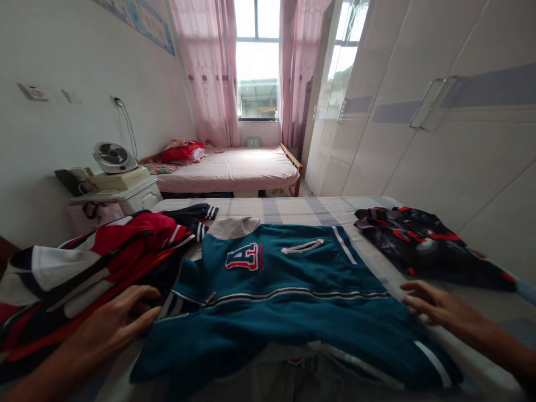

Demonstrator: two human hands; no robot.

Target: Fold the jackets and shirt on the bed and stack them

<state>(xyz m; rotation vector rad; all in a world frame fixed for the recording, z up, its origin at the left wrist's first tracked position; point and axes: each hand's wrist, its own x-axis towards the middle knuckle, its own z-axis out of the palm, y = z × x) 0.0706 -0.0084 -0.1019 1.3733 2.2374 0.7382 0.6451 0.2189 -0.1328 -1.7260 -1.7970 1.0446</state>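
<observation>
A teal zip-up jacket (268,324) with a white-and-red letter A patch lies front up on the bed, its collar to my left and its hem to my right. The zip runs nearly its whole length. My left hand (129,312) is beside the collar, thumb apart from the bent fingers and its tip at the jacket's edge; some fingertips are hidden. Over the hem end, my right hand (435,307) has its fingers spread, holding nothing. I cannot tell whether it touches the cloth.
Red, white and black garments (104,262) are heaped on the left. A folded black-and-red garment (422,240) lies at the right. Beyond the checked bed sheet (285,209) stand a pink-covered bed (247,167), a fan (113,156) on a cabinet, and a white wardrobe (419,162).
</observation>
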